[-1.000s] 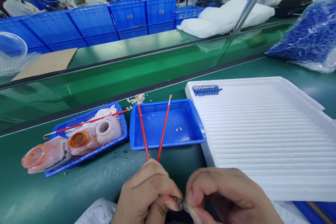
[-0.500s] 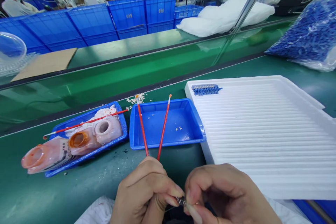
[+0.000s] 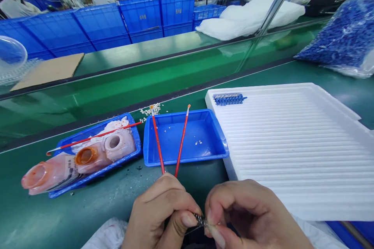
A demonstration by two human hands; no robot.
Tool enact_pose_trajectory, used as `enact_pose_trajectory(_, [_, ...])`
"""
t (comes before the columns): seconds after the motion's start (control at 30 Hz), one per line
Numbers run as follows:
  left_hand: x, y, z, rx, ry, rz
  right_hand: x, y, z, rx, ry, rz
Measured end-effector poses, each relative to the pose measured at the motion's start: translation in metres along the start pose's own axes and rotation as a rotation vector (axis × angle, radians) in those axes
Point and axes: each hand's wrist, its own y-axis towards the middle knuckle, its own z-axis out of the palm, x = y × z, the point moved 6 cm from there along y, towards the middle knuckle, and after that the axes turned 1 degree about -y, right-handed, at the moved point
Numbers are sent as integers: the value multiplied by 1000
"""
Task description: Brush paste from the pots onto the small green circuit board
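At the bottom centre of the frame, the left hand (image 3: 163, 214) pinches a small metal piece (image 3: 200, 220) between thumb and finger, and the right hand (image 3: 251, 214) pinches its right end. Just above, two red brushes (image 3: 182, 138) slant across a blue tray (image 3: 210, 151), their lower ends meeting the left hand's outline. A ribbed white foam board (image 3: 286, 144) fills the right; blue crates (image 3: 140, 13) line the upper left.

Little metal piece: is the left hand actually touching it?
Touching: the head view shows the left hand pinching one end of the metal piece.
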Motion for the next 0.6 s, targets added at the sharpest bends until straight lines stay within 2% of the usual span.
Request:
enact_pose_trajectory(0.23, [-4,8,1,-12,56,29,3,-1,-2,-13,-24,4])
enact_pose_trajectory(0.43, [1,6,8,60,-67,-20,-3,-6,-5,-15,-85,1])
enact_pose_trajectory(0.6, [3,1,11,62,-81,-97,-4,-7,-6,-2,-119,-7])
